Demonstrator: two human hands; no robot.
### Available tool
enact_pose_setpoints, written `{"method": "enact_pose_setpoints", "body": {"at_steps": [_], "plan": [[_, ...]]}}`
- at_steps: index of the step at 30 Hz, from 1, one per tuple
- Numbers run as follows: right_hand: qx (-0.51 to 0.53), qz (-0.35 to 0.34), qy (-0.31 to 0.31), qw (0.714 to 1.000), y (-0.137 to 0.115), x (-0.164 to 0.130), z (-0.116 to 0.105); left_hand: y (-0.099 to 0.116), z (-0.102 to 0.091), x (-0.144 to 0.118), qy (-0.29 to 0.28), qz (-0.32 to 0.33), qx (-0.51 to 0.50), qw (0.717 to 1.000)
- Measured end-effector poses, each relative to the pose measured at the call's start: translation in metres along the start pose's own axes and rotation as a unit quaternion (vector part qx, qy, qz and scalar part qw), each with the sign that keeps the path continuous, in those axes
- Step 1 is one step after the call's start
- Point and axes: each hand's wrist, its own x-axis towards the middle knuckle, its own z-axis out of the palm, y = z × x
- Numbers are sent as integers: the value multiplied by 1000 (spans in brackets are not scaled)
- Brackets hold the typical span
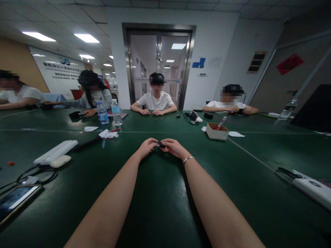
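Over the middle of the green table, both my arms reach forward and my hands meet at a small black object with a silvery end, shaped much like a USB stick. My left hand pinches it at the silvery end. The black part sits between the thumb and fingers of my right hand, which wears a silver bracelet at the wrist. Fingers cover much of the object, so its exact kind is hard to make out.
A small box with a red-and-white item stands ahead to the right. White power bank, cables and phone lie left; a white device lies right. Two bottles stand farther off. Several people sit across the table.
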Motion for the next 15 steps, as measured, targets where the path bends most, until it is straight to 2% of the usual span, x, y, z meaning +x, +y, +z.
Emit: {"method": "enact_pose_setpoints", "body": {"at_steps": [10,15], "plan": [[2,1,-1,1000,1,1,0,1,0,0,-23,-9,18,1000],[1,4,0,1000,1,1,0,-1,-1,1,-14,-1,16,1000]]}}
